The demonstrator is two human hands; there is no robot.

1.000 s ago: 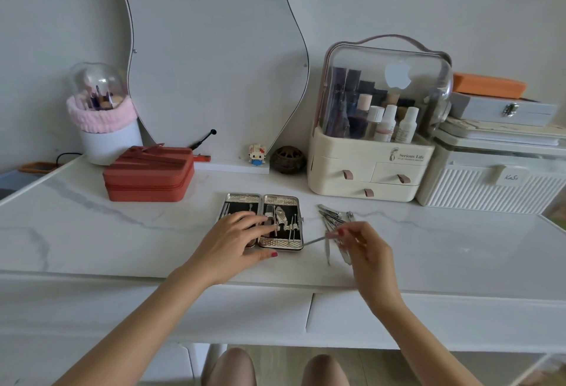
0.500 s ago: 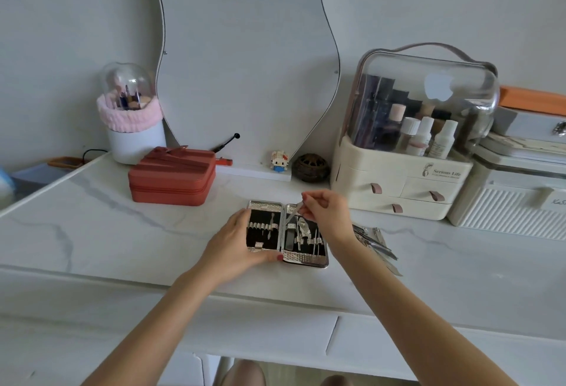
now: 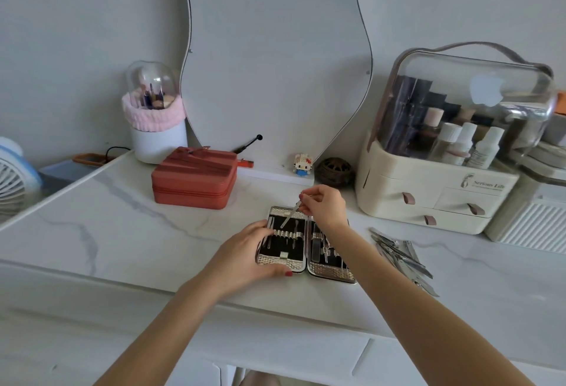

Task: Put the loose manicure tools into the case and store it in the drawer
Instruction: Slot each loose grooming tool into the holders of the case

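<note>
A silver manicure case (image 3: 277, 260) lies open flat on the white marble table, its black lining holding several metal tools in loops. My left hand (image 3: 245, 255) rests on the case's left half, thumb on its front edge. My right hand (image 3: 323, 206) hovers over the case's far edge, pinching a thin metal tool (image 3: 291, 213) that slants down toward the left half. A pile of loose metal tools (image 3: 401, 255) lies on the table to the right of the case.
A red zip box (image 3: 194, 178) sits behind left of the case. A cream cosmetics organiser (image 3: 435, 198) with small drawers stands at the back right. A wavy mirror (image 3: 275, 48), a small figurine (image 3: 302, 164) and a brush holder (image 3: 157, 128) line the wall. Table drawers (image 3: 306, 355) run under the front edge.
My right hand picked one tool from the loose pile and carried it left over the case; it now points into the left half. My left hand stayed on the case.
</note>
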